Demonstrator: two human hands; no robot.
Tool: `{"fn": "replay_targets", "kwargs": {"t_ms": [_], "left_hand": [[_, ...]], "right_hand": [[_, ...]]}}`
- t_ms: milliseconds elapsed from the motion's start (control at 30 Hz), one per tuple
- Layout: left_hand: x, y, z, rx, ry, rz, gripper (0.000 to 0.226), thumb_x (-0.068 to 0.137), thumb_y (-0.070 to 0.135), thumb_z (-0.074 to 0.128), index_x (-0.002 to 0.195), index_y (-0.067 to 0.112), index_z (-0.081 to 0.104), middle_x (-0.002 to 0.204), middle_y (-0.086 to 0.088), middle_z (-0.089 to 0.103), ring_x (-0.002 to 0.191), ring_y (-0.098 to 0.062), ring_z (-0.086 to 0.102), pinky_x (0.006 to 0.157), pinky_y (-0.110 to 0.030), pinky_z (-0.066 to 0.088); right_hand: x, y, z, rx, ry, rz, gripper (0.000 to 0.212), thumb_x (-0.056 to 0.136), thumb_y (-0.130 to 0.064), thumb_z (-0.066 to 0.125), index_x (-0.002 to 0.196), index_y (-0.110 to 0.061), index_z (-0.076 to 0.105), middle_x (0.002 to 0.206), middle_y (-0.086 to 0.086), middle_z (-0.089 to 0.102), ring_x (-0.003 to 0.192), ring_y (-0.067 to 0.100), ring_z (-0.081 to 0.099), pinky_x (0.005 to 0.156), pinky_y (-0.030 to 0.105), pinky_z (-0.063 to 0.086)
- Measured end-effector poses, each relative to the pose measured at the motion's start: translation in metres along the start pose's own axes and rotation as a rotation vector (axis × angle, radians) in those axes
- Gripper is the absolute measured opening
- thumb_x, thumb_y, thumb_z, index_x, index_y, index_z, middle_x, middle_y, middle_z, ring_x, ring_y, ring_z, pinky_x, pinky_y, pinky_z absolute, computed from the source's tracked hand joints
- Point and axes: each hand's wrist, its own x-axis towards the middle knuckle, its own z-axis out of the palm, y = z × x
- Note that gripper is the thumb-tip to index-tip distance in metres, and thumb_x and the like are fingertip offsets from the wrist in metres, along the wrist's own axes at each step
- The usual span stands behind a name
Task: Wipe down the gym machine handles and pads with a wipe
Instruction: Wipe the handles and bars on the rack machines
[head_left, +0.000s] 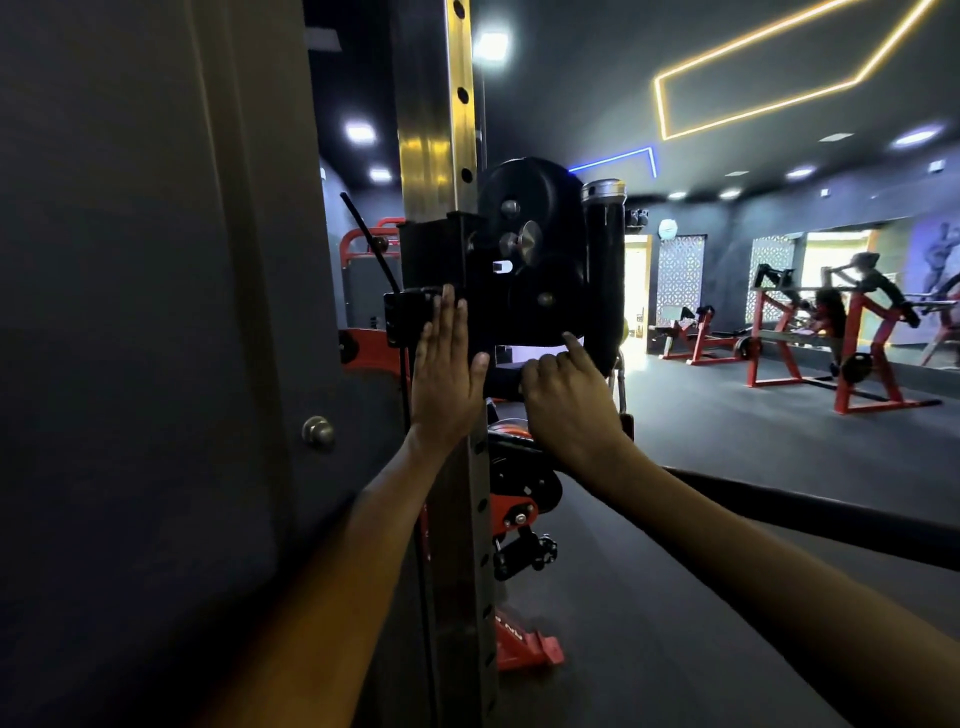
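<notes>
Landmark: steel upright (439, 130) with a row of holes; the black carriage (519, 260) with round knobs is clamped to it, and a black handle (602, 270) stands upright just right of the carriage. Left hand (444, 374): grip spread flat, fingers straight, pressed against the carriage's lower left side on the upright. Right hand (563, 389): grip curled round a dark bar (501, 382) under the carriage, forefinger raised; no wipe visible, and white lettering on the red base (524, 644) at the upright's foot is unreadable.

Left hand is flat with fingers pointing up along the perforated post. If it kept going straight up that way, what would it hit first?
Most likely the black carriage block clamped on the steel post: the left hand already has its fingertips at the block's lower edge. Depth is unclear, so it might slide up its face instead.
</notes>
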Motion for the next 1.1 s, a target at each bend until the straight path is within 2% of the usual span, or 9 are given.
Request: {"fn": "replay_targets", "kwargs": {"t_ms": [100, 200, 333, 433, 600, 767, 867, 967, 1100], "left_hand": [[-0.002, -0.001, 0.0, -0.016, -0.011, 0.001, 0.06, 0.1, 0.024, 0.031, 0.151, 0.002, 0.008, 0.16, -0.017, 0.007, 0.148, -0.013, -0.008, 0.12, -0.028, -0.005], [-0.005, -0.002, 0.0, -0.019, -0.018, 0.006, 0.059, 0.1, 0.025, 0.029, 0.151, 0.001, 0.009, 0.159, -0.018, 0.008, 0.148, -0.014, -0.007, 0.12, -0.028, -0.004], [-0.007, -0.002, 0.001, -0.045, -0.028, -0.019, 0.059, 0.1, 0.024, 0.03, 0.151, 0.005, 0.008, 0.16, -0.017, 0.008, 0.149, -0.013, -0.006, 0.12, -0.028, -0.004], [-0.01, -0.002, 0.002, -0.043, -0.024, -0.032, 0.059, 0.1, 0.023, 0.031, 0.151, 0.005, 0.008, 0.16, -0.017, 0.009, 0.148, -0.012, -0.007, 0.12, -0.027, -0.005], [-0.023, -0.006, 0.005, -0.136, -0.024, -0.054, 0.056, 0.102, 0.026, 0.028, 0.152, 0.013, 0.005, 0.16, 0.004, -0.004, 0.149, -0.012, -0.004, 0.121, -0.027, -0.002], [-0.056, -0.013, 0.016, -0.234, -0.021, -0.125, 0.051, 0.104, 0.044, 0.01, 0.152, 0.038, -0.005, 0.16, 0.019, -0.009, 0.15, -0.015, 0.0, 0.121, -0.03, 0.001], [-0.061, -0.015, 0.02, -0.241, -0.011, -0.139, 0.05, 0.104, 0.044, 0.008, 0.152, 0.041, -0.007, 0.16, 0.02, -0.009, 0.15, -0.014, -0.001, 0.121, -0.032, 0.001], [-0.06, -0.016, 0.021, -0.24, -0.016, -0.137, 0.05, 0.105, 0.043, 0.01, 0.153, 0.036, -0.004, 0.16, 0.013, -0.006, 0.15, -0.017, -0.001, 0.121, -0.034, 0.001], [-0.061, -0.015, 0.021, -0.251, -0.024, -0.157, 0.05, 0.105, 0.04, 0.011, 0.152, 0.03, -0.003, 0.16, 0.007, -0.001, 0.149, -0.016, -0.001, 0.121, -0.033, 0.001]], "right_hand": [[0.016, -0.006, 0.0, 0.086, -0.045, -0.061, 0.029, 0.097, -0.013, 0.036, 0.117, -0.003, 0.053, 0.112, 0.013, 0.062, 0.103, 0.026, 0.059, 0.092, 0.035, 0.042], [0.008, -0.006, 0.007, 0.037, -0.017, -0.152, 0.034, 0.084, -0.013, 0.06, 0.115, 0.001, 0.061, 0.107, 0.018, 0.065, 0.095, 0.028, 0.064, 0.08, 0.034, 0.051], [-0.022, 0.013, 0.021, 0.034, 0.115, -0.26, 0.047, 0.069, -0.013, 0.07, 0.113, 0.0, 0.067, 0.118, 0.021, 0.063, 0.11, 0.033, 0.062, 0.094, 0.041, 0.049], [-0.024, 0.014, 0.003, 0.178, 0.157, -0.161, 0.04, 0.065, -0.005, 0.076, 0.104, 0.002, 0.068, 0.111, 0.02, 0.066, 0.101, 0.033, 0.064, 0.084, 0.039, 0.053], [0.025, -0.004, -0.023, 0.258, -0.173, 0.15, 0.029, 0.09, 0.004, 0.045, 0.116, 0.0, 0.057, 0.119, 0.016, 0.054, 0.109, 0.028, 0.056, 0.075, 0.031, 0.047], [0.051, -0.019, -0.008, 0.295, -0.261, 0.045, 0.025, 0.093, 0.001, 0.041, 0.11, -0.001, 0.059, 0.114, 0.016, 0.06, 0.104, 0.031, 0.059, 0.073, 0.033, 0.043], [0.043, -0.016, 0.009, 0.177, -0.122, -0.144, 0.029, 0.092, -0.001, 0.044, 0.118, 0.0, 0.054, 0.12, 0.017, 0.057, 0.107, 0.029, 0.059, 0.072, 0.03, 0.044], [0.023, -0.007, 0.031, 0.024, 0.145, -0.343, 0.036, 0.083, -0.007, 0.044, 0.11, -0.002, 0.067, 0.116, 0.018, 0.065, 0.11, 0.03, 0.062, 0.086, 0.036, 0.052], [-0.016, 0.011, 0.049, -0.07, 0.284, -0.5, 0.041, 0.084, -0.006, 0.037, 0.111, -0.004, 0.068, 0.126, 0.015, 0.061, 0.126, 0.03, 0.05, 0.109, 0.041, 0.032]]}}
